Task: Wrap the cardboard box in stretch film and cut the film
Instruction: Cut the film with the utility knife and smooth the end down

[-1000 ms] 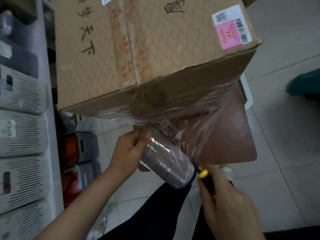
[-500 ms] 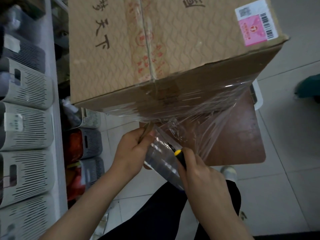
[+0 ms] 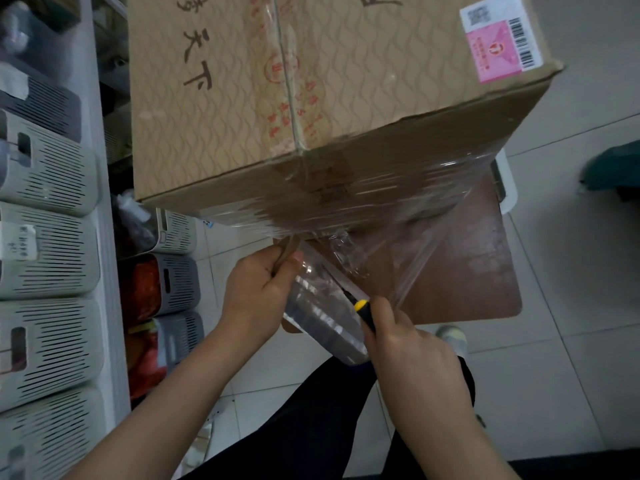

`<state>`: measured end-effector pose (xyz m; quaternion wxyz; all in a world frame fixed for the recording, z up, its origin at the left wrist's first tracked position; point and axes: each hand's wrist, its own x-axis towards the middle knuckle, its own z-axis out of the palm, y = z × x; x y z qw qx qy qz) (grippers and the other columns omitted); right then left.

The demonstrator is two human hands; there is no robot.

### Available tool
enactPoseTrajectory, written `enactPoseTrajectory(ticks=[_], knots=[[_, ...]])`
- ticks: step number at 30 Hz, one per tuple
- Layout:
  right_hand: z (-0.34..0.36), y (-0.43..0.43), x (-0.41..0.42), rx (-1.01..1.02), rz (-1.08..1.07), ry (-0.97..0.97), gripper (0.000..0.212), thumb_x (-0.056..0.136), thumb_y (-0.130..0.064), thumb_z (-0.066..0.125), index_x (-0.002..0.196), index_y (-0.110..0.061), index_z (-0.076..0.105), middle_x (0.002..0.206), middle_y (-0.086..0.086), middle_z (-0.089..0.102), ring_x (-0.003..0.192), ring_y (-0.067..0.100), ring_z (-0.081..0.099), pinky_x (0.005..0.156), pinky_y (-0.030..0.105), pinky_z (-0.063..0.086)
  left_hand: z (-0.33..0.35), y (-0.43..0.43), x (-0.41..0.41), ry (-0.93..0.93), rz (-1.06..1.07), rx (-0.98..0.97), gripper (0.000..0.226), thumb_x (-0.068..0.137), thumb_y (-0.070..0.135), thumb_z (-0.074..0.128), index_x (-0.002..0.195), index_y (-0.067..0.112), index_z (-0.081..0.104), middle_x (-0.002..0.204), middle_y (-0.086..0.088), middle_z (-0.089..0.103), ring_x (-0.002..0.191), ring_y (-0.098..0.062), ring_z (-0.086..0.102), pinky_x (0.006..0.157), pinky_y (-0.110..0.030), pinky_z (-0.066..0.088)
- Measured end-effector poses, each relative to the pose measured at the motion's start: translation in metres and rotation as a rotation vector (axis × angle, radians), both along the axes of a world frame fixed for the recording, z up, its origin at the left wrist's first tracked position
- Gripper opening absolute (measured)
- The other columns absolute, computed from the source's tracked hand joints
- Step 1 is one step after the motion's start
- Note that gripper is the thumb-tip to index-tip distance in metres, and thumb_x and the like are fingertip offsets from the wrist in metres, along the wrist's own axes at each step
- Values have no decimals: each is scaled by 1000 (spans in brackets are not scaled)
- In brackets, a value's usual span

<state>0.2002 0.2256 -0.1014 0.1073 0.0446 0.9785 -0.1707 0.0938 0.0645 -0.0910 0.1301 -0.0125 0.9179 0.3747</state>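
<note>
A large cardboard box [image 3: 311, 84] with handwriting and a pink label rests on a brown stool seat [image 3: 481, 271]. Clear stretch film [image 3: 398, 202] bands its near side and runs down to the film roll [image 3: 322, 313] just below the box's edge. My left hand [image 3: 256, 292] grips the roll by its upper end. My right hand [image 3: 412, 351] holds a cutter with a yellow-and-black handle [image 3: 363, 311], and its blade lies against the film right at the roll.
Grey slotted storage bins [image 3: 45, 258] line a white shelf on the left, with more bins and red bags on the floor beneath. My dark trouser legs and a shoe [image 3: 450, 336] are below. A dark green object [image 3: 613, 171] sits on the tiled floor at right.
My right hand has come up from below the roll's lower end and brought the cutter onto the film at the roll. The view has shifted slightly, so the box appears further right.
</note>
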Motion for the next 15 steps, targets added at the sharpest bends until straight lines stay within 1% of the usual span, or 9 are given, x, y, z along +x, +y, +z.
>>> enactPoseTrajectory(ticks=[3, 5, 7, 8, 10, 13, 14, 15], knots=[[-20, 8, 10, -2, 6, -37, 44, 39, -3, 94, 66, -12, 60, 43, 2, 50, 23, 18, 45, 34, 19, 20, -1, -5, -2, 61, -16, -55, 33, 84, 37, 49, 52, 36, 54, 48, 16, 52, 45, -5, 43, 50, -27, 29], [-34, 14, 16, -5, -26, -64, 44, 40, -4, 94, 63, -11, 58, 41, 3, 49, 23, 22, 45, 30, 19, 26, -2, -7, -3, 95, -25, -54, 28, 86, 36, 49, 60, 39, 60, 51, 19, 55, 47, -2, 47, 48, -21, 29], [-44, 18, 22, -13, -43, -66, 43, 45, -5, 94, 64, -11, 56, 41, 4, 49, 23, 24, 45, 29, 20, 24, -4, -8, -2, 101, -35, -40, 23, 86, 35, 49, 67, 35, 62, 50, 20, 54, 46, -1, 46, 46, -16, 27], [-48, 18, 24, -14, -39, -60, 43, 47, -6, 93, 66, -11, 55, 42, 3, 50, 23, 24, 45, 30, 20, 22, -5, -8, 0, 104, -33, -36, 27, 86, 34, 50, 62, 35, 61, 48, 18, 53, 45, -2, 44, 45, -16, 26], [-55, 19, 29, -16, -24, -43, 41, 50, -8, 92, 69, -11, 55, 44, 3, 50, 24, 23, 45, 30, 21, 22, -7, -9, 2, 114, -30, -33, 35, 86, 33, 50, 51, 35, 53, 47, 15, 50, 44, -4, 42, 44, -17, 25], [-67, 24, 34, -60, -17, 13, 35, 60, -16, 89, 73, -11, 57, 47, 2, 50, 25, 24, 46, 33, 21, 18, -7, -12, 1, 152, -9, -33, 39, 86, 28, 51, 48, 31, 45, 48, 14, 52, 45, -3, 44, 44, -17, 26], [-73, 26, 37, -74, -16, 31, 29, 67, -21, 84, 75, -11, 58, 48, 3, 50, 26, 24, 46, 33, 21, 17, -6, -14, 0, 163, -3, -36, 37, 85, 28, 51, 49, 29, 44, 47, 11, 50, 45, -3, 43, 45, -18, 26], [-79, 27, 41, -80, -8, 51, 23, 76, -25, 76, 78, -11, 59, 48, 3, 50, 26, 25, 47, 31, 20, 19, -6, -16, 0, 167, -13, -43, 32, 85, 29, 51, 53, 26, 49, 45, 8, 48, 46, -4, 43, 46, -21, 29]])
